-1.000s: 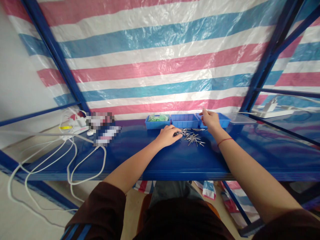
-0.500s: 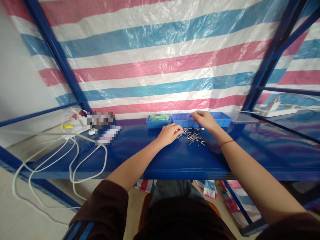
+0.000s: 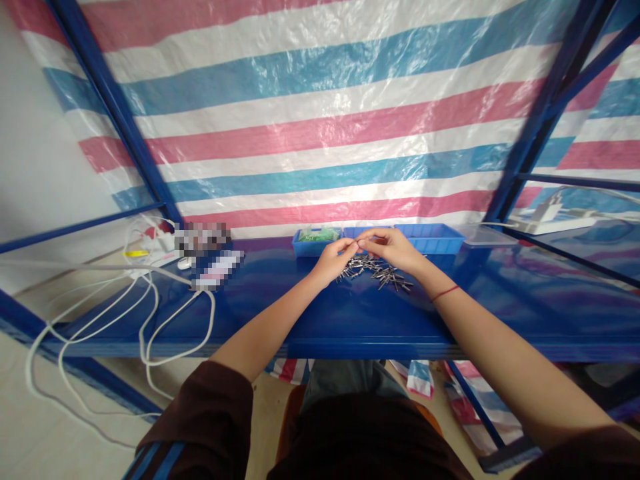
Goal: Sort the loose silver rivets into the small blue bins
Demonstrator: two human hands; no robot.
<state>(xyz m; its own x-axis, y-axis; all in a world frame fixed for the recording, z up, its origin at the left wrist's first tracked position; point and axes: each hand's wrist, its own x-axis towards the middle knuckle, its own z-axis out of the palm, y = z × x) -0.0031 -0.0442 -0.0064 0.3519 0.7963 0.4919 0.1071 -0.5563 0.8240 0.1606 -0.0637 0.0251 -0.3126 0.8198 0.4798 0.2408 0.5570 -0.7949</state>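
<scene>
My left hand (image 3: 336, 260) and my right hand (image 3: 389, 247) meet at the fingertips above the blue tabletop. Both are closed in a pinch; whatever lies between the fingers is too small to make out. Just below them is a loose pile of thin silver metal pins (image 3: 393, 277) that look like blind rivets, partly covered by the hands. Behind the hands stands a long blue plastic bin (image 3: 435, 240), its left part hidden by my right hand. A smaller blue bin (image 3: 313, 249) beside it contains clear and green plastic bags (image 3: 320, 234).
White cables (image 3: 213, 313) loop over the table's left front edge from a power strip (image 3: 155, 257). A clear plastic lid (image 3: 487, 235) lies right of the bins. Blue metal posts (image 3: 520, 147) frame both sides, with a striped sheet (image 3: 320, 127) behind.
My right hand has moved left and down from over the long bin to meet my left hand. The left hand has lifted slightly off the pile, uncovering more pins.
</scene>
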